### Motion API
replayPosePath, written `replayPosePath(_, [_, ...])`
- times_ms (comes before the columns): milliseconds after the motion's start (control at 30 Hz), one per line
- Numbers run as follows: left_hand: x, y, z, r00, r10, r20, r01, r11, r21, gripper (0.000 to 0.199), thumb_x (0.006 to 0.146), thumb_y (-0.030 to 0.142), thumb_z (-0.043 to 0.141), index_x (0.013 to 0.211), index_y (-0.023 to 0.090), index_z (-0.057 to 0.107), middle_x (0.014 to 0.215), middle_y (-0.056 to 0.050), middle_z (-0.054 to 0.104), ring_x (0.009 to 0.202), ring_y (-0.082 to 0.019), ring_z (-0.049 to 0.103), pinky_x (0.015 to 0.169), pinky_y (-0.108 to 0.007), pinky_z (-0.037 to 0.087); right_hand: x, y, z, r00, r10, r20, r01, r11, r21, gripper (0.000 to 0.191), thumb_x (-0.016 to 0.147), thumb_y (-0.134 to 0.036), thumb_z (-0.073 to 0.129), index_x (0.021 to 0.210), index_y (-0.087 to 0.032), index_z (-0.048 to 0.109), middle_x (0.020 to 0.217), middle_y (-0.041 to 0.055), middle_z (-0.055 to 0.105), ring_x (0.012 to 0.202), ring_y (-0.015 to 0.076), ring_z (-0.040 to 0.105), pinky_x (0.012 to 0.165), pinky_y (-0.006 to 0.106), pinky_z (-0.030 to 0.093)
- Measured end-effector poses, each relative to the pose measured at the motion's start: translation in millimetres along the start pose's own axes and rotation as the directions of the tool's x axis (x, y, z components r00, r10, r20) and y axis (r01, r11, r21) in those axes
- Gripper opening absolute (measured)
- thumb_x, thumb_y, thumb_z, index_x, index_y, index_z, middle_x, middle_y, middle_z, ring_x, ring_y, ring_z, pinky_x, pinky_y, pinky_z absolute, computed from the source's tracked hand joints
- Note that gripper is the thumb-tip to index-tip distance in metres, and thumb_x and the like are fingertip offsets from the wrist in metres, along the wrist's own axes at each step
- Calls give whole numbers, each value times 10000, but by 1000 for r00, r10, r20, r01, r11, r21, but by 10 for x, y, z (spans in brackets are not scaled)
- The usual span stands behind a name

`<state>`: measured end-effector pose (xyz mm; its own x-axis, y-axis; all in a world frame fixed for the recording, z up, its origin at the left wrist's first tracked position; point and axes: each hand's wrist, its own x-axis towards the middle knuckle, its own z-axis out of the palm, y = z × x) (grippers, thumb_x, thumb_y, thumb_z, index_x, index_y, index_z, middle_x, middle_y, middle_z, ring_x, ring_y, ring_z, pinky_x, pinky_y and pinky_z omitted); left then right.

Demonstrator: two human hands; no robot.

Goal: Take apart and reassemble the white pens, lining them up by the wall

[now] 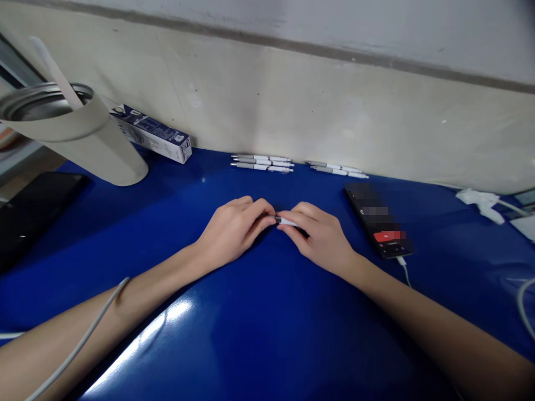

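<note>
White cable (86,337), one length, nearest the camera, crossing over the left forearm (154,281). Left hand (229,228), one, palm down, thumb and forefinger pinching the darker end of a pen (287,221). Right hand (321,234), one, fingers curled, thumb and forefinger gripping the white barrel of that same pen. Position of the pen: held roughly level between the two sets of fingertips, above the middle of the blue table (251,334); whether its parts are joined or separate cannot be told, the fingers covering both ends. Step in hand, by judgement: two-handed handling at the pen's joint, perhaps a fitting or twisting of parts; the next move calls for both pinches kept in line and a firm hold on the barrel. Beyond the hands, near the wall: a left group of pens (254,166), apparently three, side by side; a right group of pens (334,172), apparently two, set apart from the first. Right of the right hand: one phone (368,217), cable plugged in. Far left: one tumbler (96,153) with straw, a printed box (154,136) just beside it.
</note>
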<state>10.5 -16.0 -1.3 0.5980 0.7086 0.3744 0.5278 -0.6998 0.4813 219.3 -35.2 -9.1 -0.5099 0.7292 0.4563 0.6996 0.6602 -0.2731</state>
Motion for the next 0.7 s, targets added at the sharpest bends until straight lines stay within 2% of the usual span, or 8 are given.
replayPosePath(133, [-1,1,0,999,26,22,-26,1000,-2,183,974,291,425,973,175,566,863,-20,652,764,-146,570,692,-265,432,4,-4,-4,1000,-23,9,23,1000,-9,177,938,-234,483,982,-173,642,855,56,625,755,145,583,688,263,467])
replayPosePath(300, [-12,-6,8,998,56,5,-56,998,25,170,970,295,432,990,177,553,875,-28,645,773,-151,563,693,-268,431,-5,8,5,1000,4,18,-4,1000,11,171,945,-251,463,989,-212,624,884,41,632,779,149,589,705,279,474])
replayPosePath(500, [-18,-6,5,995,95,-17,-95,995,26,130,953,262,473,1010,184,561,913,-19,644,794,-148,538,720,-275,430,2,-11,1,1000,-2,23,2,1000,-7,170,941,-257,467,919,-190,621,819,38,610,725,140,562,663,256,446])
replayPosePath(700, [-14,1,0,997,72,-26,-72,997,-34,181,967,243,438,1051,181,587,981,-33,648,854,-151,556,783,-290,439,2,-26,-2,1000,10,15,-10,1000,-27,186,938,-258,465,914,-175,629,800,37,604,691,136,547,635,256,427])
